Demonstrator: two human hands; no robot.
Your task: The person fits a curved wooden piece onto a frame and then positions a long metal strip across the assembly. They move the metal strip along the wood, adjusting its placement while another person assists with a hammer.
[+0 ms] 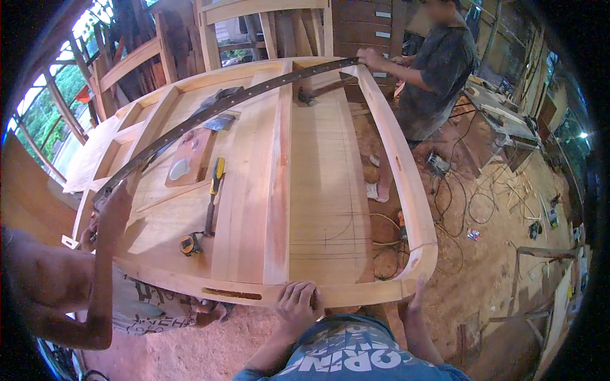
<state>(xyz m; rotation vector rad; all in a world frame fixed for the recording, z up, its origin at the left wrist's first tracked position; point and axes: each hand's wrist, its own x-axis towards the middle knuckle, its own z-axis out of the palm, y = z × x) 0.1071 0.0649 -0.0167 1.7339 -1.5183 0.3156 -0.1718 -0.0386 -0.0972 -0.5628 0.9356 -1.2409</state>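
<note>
My left hand [298, 307] grips the near rail of a large wooden frame [222, 289], with its fingers folded over the top edge. At the frame's near right corner, my right hand [413, 303] rests against the outer side; its fingers are mostly hidden. A long dark metal strip with holes [210, 113] spans diagonally over the frame. One person holds its far end [375, 59], and another person's hand [114, 206] is at its near left end. Pencil lines mark the pale board [324, 190] inside the frame.
On the boards lie a yellow-black chisel [215, 190], a tape measure [190, 244], a hammer [308, 95] and a reddish block [189, 159]. Cables [451, 197] and wood scraps lie on the dirt floor at the right. Timber leans at the back.
</note>
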